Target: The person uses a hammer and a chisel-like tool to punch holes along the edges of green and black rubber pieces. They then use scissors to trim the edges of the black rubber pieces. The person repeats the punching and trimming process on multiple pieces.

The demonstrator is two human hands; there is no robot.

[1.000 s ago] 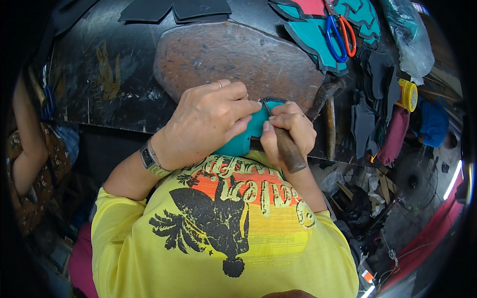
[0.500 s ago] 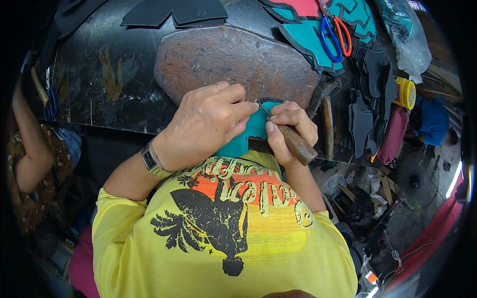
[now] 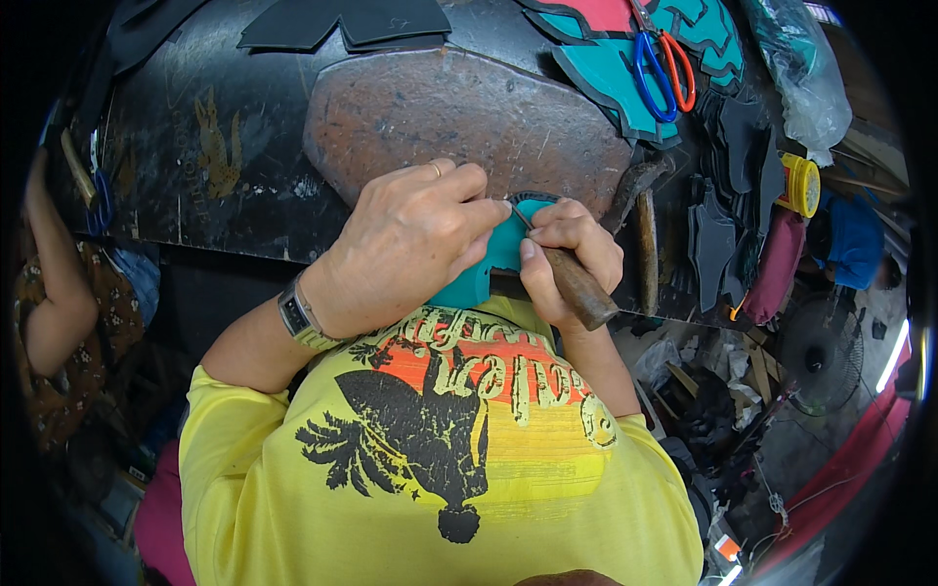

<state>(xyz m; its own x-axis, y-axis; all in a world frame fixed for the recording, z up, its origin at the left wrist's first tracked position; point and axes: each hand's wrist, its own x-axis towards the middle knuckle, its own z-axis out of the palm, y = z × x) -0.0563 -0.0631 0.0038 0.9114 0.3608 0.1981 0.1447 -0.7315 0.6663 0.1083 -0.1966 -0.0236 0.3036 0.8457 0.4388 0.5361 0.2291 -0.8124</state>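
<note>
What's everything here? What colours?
Teal piece: 1, teal, between hands
Handled tool: 1, brown, right hand
Board: 1, brown, on table
Table: 1, black, upper half
Scissors: 1, blue and red, upper right
Cut pieces: several, teal and pink, around scissors
Hammer: 1, brown, right of board
Sheets: several, black, top and right
Bag: 1, clear, upper right
Container: 1, yellow, right
Bundle: 1, maroon, below container
Fan: 1, black, lower right
Other tools: 2, brown, blue, left edge
Neighbour's arm: 1, bare, left edge
Shirt: 1, yellow, lower middle
Watch: 1, silver, left wrist
Left hand: 1, bare, on teal piece
Right hand: 1, bare, on handled tool
</note>
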